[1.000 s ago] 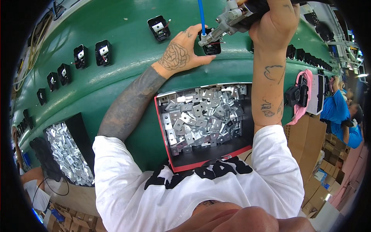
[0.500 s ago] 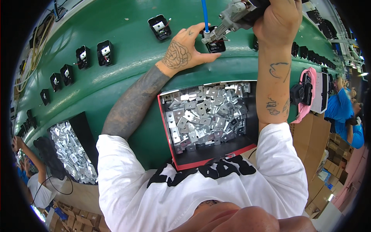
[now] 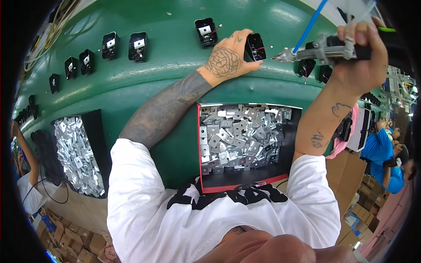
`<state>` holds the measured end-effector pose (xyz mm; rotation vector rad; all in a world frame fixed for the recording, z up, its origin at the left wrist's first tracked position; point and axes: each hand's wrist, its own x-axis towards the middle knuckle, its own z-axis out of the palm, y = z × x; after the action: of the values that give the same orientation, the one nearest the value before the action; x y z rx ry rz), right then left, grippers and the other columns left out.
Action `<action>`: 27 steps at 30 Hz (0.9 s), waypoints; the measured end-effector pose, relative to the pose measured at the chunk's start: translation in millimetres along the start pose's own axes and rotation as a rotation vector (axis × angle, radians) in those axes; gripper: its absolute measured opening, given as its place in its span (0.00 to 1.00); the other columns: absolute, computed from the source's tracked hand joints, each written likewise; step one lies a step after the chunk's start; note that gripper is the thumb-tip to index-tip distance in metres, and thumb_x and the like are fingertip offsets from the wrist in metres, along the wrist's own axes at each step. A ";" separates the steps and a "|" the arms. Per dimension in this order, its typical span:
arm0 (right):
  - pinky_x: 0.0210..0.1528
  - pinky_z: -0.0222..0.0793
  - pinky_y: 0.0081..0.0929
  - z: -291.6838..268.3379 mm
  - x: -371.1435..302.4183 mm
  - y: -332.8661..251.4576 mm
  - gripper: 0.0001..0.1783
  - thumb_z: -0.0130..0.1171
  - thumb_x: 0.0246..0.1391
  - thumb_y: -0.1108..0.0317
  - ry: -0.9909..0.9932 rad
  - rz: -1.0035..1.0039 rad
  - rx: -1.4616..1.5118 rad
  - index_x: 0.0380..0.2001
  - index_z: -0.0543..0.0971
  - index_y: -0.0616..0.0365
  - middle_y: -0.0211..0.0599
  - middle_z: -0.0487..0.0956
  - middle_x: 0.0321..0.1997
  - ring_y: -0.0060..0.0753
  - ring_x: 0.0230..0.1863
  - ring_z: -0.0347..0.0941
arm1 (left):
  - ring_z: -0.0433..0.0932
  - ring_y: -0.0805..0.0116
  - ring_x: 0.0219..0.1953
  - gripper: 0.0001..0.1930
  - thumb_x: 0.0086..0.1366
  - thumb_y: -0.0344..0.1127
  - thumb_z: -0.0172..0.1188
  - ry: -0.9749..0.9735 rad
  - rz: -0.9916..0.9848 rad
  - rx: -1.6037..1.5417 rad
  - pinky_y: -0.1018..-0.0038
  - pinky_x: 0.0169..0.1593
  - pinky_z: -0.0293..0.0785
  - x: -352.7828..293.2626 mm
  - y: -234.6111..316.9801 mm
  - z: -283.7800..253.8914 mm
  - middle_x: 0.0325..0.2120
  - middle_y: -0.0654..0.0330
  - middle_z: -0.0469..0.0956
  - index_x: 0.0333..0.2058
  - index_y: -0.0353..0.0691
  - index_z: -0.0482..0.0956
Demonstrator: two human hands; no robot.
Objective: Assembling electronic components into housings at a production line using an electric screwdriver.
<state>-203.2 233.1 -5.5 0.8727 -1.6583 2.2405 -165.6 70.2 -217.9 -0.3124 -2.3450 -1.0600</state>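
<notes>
My left hand (image 3: 227,58) holds a small open black plastic case (image 3: 256,48) from its left side, fingers at the far edge and thumb at the near edge. A thin red lead sticks out of that case. My right hand (image 3: 367,59), raised at the right, is wrapped round a power screwdriver (image 3: 322,50) with a metal nose and a blue hose (image 3: 312,24). The screwdriver's tip points left and stands apart from the case. Close in front of me a red-rimmed box (image 3: 245,177) holds many bent silver metal brackets (image 3: 239,138).
Similar black cases stand along the green bench (image 3: 164,94), including one (image 3: 206,33) left of my hand and one (image 3: 306,68) below the screwdriver. A second box (image 3: 94,140) of brackets sits at left. Cartons (image 3: 85,236) and co-workers in blue (image 3: 386,153) are beyond.
My right hand has drawn the screwdriver right, away from the case, and tipped it more level. My left hand stays at the case. The whole view has shifted slightly.
</notes>
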 end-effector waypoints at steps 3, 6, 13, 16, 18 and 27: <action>0.36 0.60 0.32 -8.6 0.5 10.6 0.08 0.48 0.58 0.70 -0.037 0.024 0.087 0.32 0.75 0.61 0.32 0.66 0.24 0.29 0.28 0.63 | 0.80 0.59 0.43 0.37 0.49 0.44 0.73 -0.020 -0.015 -0.049 0.71 0.48 0.76 1.0 3.4 -4.1 0.48 0.56 0.77 0.56 0.40 0.68; 0.36 0.61 0.32 -12.2 1.3 15.1 0.08 0.47 0.59 0.70 -0.068 0.044 0.152 0.32 0.75 0.61 0.32 0.66 0.24 0.29 0.28 0.63 | 0.80 0.60 0.44 0.37 0.49 0.44 0.73 -0.042 -0.022 -0.118 0.71 0.49 0.76 3.1 6.2 -3.2 0.48 0.56 0.77 0.56 0.40 0.68; 0.23 0.62 0.15 -4.5 -1.1 38.1 0.19 0.50 0.60 0.72 0.369 -0.063 -0.259 0.53 0.66 0.67 0.30 0.67 0.19 0.22 0.17 0.63 | 0.81 0.61 0.38 0.37 0.49 0.49 0.72 0.072 0.103 -0.045 0.69 0.47 0.75 3.9 -4.4 -0.4 0.41 0.56 0.79 0.54 0.39 0.68; 0.23 0.62 0.15 -20.7 2.9 50.7 0.19 0.49 0.60 0.71 0.333 -0.069 -0.359 0.53 0.66 0.66 0.30 0.66 0.19 0.23 0.17 0.63 | 0.80 0.62 0.38 0.37 0.50 0.49 0.72 0.076 0.128 -0.021 0.70 0.48 0.74 3.7 -4.8 -0.3 0.42 0.57 0.79 0.54 0.39 0.68; 0.23 0.62 0.15 -26.1 5.0 57.5 0.18 0.49 0.60 0.72 0.297 -0.111 -0.315 0.53 0.66 0.66 0.30 0.66 0.19 0.22 0.17 0.63 | 0.80 0.63 0.38 0.36 0.50 0.50 0.72 0.086 0.138 -0.032 0.71 0.49 0.73 4.1 -3.4 0.6 0.42 0.57 0.79 0.54 0.39 0.68; 0.24 0.62 0.15 -15.7 -1.5 57.6 0.18 0.49 0.60 0.72 0.304 -0.082 -0.242 0.53 0.67 0.65 0.30 0.67 0.19 0.22 0.17 0.63 | 0.79 0.61 0.43 0.37 0.48 0.44 0.74 0.011 0.085 0.000 0.71 0.51 0.75 2.4 3.8 -8.4 0.51 0.59 0.77 0.56 0.42 0.69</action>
<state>-236.1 228.4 -55.1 0.5027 -1.6686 1.9507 -162.7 66.4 -209.6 -0.4015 -2.3005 -1.0180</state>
